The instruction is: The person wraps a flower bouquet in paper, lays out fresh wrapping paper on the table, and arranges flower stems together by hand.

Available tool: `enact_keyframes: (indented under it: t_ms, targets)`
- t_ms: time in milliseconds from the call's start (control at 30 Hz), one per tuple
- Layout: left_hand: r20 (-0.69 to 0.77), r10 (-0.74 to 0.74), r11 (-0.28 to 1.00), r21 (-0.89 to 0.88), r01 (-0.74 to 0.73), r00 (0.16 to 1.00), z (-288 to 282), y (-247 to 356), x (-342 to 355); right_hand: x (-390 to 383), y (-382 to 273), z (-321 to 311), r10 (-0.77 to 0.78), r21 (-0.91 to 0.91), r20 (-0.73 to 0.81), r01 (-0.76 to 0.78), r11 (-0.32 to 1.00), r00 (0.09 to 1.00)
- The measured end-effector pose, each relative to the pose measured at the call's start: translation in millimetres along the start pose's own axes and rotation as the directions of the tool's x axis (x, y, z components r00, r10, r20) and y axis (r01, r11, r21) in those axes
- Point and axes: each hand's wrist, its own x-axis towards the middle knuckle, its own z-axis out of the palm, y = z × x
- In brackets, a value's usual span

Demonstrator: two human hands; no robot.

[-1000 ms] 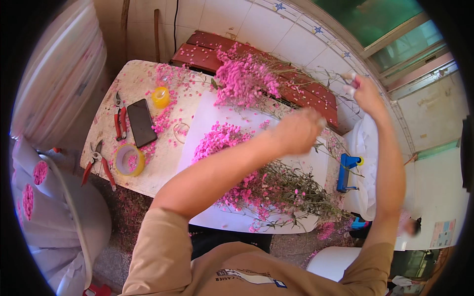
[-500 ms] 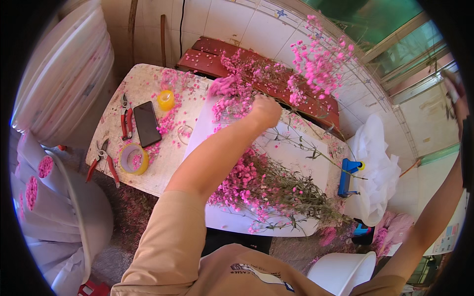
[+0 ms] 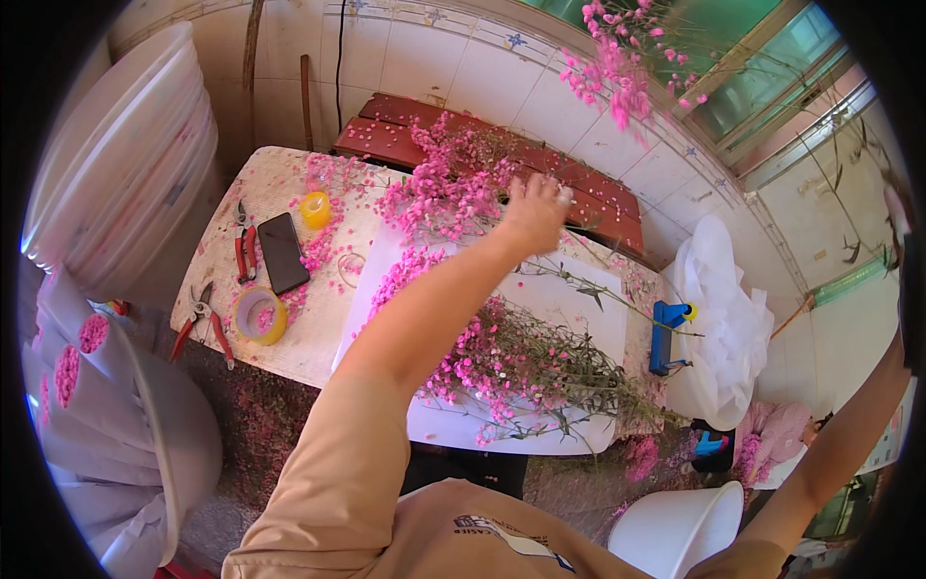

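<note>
My left hand reaches over the far part of the table, its fingers spread and nothing in its grip. Beside it lies a heap of small pink flowers. A larger bunch of pink flowers with leafy green stems rests on the white sheet, partly behind my left forearm. At the far right rim, my right hand is mostly cut off. A loose spray of pink flowers hangs in the air at upper right, blurred, its stems running toward that hand.
Two pruning shears, a phone, yellow tape and a wide tape roll lie left. A blue dispenser stands right, near white wrapping. Buckets flank the table.
My left hand has opened and shifted slightly right and down in the picture. The flower spray has risen toward the window, and my right hand has moved further to the rim.
</note>
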Motion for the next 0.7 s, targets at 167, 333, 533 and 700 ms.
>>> enact_keyframes:
  t_ms: [167, 333, 533, 700]
  targets:
    - [-0.073, 0.175, 0.158, -0.982, -0.101, 0.982, -52.8, 55.5, -49.4, -113.3, 90.2, 38.6, 0.385, 0.097, 0.122, -0.397, 0.912, 0.915]
    - [-0.236, -0.182, -0.791, -0.541, -0.285, 0.955, -57.5, 40.0, -90.1, -255.4, 70.1, 189.8, 0.24, 0.237, 0.454, -0.376, 0.896, 0.858]
    - [-0.033, -0.359, -0.648, -0.71, -0.275, 0.933, -38.6, 39.9, -130.9, -271.0, 19.7, 252.5, 0.279, -0.109, 0.712, -0.291, 0.951, 0.645]
    - [0.098, -0.42, -0.549, -0.819, -0.167, 0.902, -47.0, 57.3, -155.8, -216.5, -77.4, 273.9, 0.081, 0.407, 0.531, -0.338, 0.849, 0.843]
